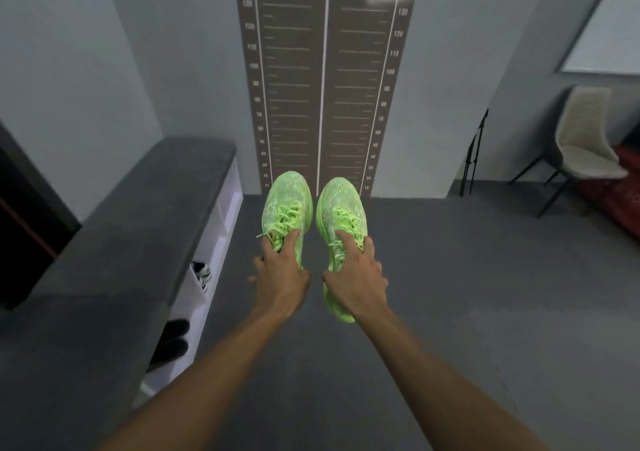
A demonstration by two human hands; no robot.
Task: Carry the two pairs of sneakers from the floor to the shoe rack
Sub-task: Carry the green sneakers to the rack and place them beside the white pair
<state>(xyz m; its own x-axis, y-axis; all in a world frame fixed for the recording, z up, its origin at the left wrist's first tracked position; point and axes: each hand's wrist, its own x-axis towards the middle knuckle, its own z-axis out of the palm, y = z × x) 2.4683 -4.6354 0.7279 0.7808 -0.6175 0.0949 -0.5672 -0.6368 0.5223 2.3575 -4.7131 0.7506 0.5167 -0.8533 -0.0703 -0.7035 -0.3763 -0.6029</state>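
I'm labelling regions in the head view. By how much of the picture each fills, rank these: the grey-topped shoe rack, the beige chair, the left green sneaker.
1. Grey-topped shoe rack: largest, though it is nearest the camera.
2. Beige chair.
3. Left green sneaker, partly covered by the left hand. The chair stands farther off, so the chair-sneaker gap understates real size.

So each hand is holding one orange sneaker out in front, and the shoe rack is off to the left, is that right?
Not quite. The head view shows the sneakers are neon green, not orange. The rest holds: the left hand grips one sneaker, the right hand grips the other sneaker, and the shoe rack stands to the left.
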